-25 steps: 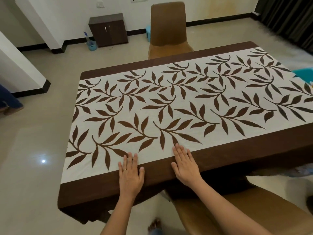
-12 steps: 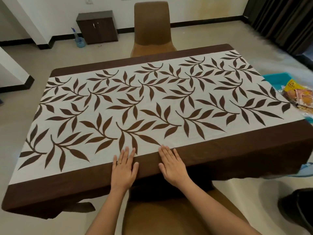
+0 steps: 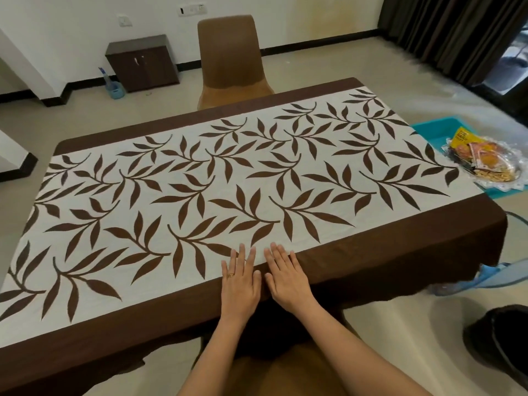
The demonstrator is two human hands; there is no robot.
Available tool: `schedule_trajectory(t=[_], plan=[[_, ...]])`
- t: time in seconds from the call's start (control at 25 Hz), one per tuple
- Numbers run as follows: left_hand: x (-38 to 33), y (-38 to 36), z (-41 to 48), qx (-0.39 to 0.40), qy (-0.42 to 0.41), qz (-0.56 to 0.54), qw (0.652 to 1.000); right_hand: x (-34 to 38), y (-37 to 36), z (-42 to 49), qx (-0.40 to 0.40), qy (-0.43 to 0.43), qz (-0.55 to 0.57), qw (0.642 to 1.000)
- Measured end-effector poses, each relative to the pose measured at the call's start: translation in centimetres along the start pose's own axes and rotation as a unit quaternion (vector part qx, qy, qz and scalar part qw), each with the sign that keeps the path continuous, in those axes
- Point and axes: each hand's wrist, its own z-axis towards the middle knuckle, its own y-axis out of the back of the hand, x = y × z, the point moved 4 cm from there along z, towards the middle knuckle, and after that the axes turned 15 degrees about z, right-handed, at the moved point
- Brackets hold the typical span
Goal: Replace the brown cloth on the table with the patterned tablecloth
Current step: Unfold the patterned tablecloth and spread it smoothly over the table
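Note:
The patterned tablecloth [image 3: 228,195], white with brown leaf sprays and a dark brown border, lies spread flat over the whole table. Its border hangs over the near edge and the right end. My left hand [image 3: 241,284], with a ring on one finger, rests flat on the cloth at the near edge, fingers straight. My right hand [image 3: 286,278] lies flat right beside it, fingers straight, almost touching the left. Both hands sit where the white field meets the brown border. A plain brown cloth is not visible.
A brown chair [image 3: 232,58] stands at the table's far side, another [image 3: 285,375] is under my arms. At the right sit a teal tray [image 3: 434,130] and a clear dish of snack packets [image 3: 485,158]. A dark cabinet [image 3: 143,64] stands by the wall. A black object [image 3: 500,338] lies at the floor's right.
My two hands have slid closer together along the near edge of the cloth. My view has shifted to the right, showing the tray and snack dish.

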Motion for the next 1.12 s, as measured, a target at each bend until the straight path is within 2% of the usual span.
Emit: schedule_trajectory(t=[0.16, 0.44, 0.56, 0.68, 0.76, 0.88, 1.12], plan=[[-1.9, -1.7, -0.2, 0.021, 0.029, 0.055, 0.998, -3.7, 2.2, -0.8, -0.002, -0.012, -0.018, 1.0], [-1.7, -1.9, -0.2, 0.016, 0.048, 0.055, 0.997, -14.0, 8.2, -2.3, -0.014, -0.042, -0.029, 0.999], [-2.9, -1.6, 0.1, -0.003, 0.097, 0.041, 0.994, -17.5, 10.7, -3.0, -0.021, -0.047, -0.015, 0.999], [-9.5, -0.8, 2.1, -0.047, 0.16, -0.002, 0.986, -18.2, 12.0, -2.3, -0.022, -0.028, 0.004, 0.999], [-16.0, -0.8, 4.7, -0.063, 0.137, -0.031, 0.988, -17.9, 12.0, -1.6, -0.012, 0.004, 0.003, 1.0], [-23.9, -2.5, 7.7, -0.048, 0.096, 0.002, 0.994, -19.8, 12.2, -1.4, 0.004, 0.006, -0.013, 1.0], [-25.0, -4.2, 7.8, -0.029, 0.127, 0.054, 0.99, -26.8, 16.4, -2.6, -0.005, 0.003, -0.035, 0.999]])
